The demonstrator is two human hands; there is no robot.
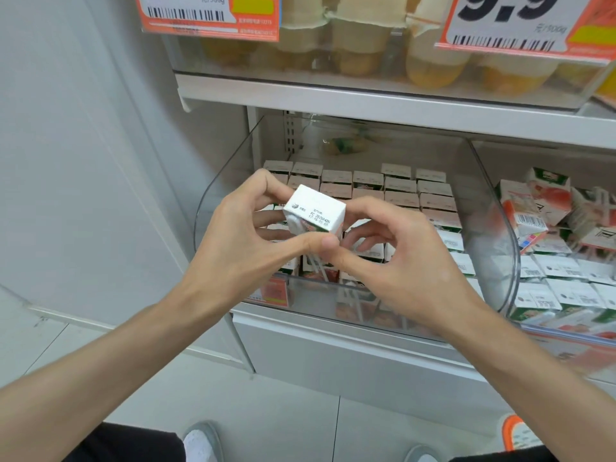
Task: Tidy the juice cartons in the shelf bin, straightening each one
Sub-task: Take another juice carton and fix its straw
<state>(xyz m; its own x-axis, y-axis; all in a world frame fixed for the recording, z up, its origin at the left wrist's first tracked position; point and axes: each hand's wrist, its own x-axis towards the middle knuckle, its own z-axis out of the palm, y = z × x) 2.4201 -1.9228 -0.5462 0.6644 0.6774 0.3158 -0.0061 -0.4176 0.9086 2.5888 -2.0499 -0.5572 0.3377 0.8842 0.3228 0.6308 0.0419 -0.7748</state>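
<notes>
Bridging left grip (pixel 240 243), right grip (pixel 400 258): carton (pixel 313 208)

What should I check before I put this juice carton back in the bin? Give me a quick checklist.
1. Firm hold: left hand and right hand both pinch the juice carton: ok.
2. Carton upright: it is tilted, its printed top turned toward the camera: not ok.
3. Free slot in the shelf bin under the hands: hidden by the hands: cannot tell.
4. Back rows standing straight, tops level: ok.
5. Front cartons in this bin straight: mostly covered by the hands: cannot tell.
6. Neighbouring bin's cartons on the right: several lie jumbled on top: not ok.
</notes>
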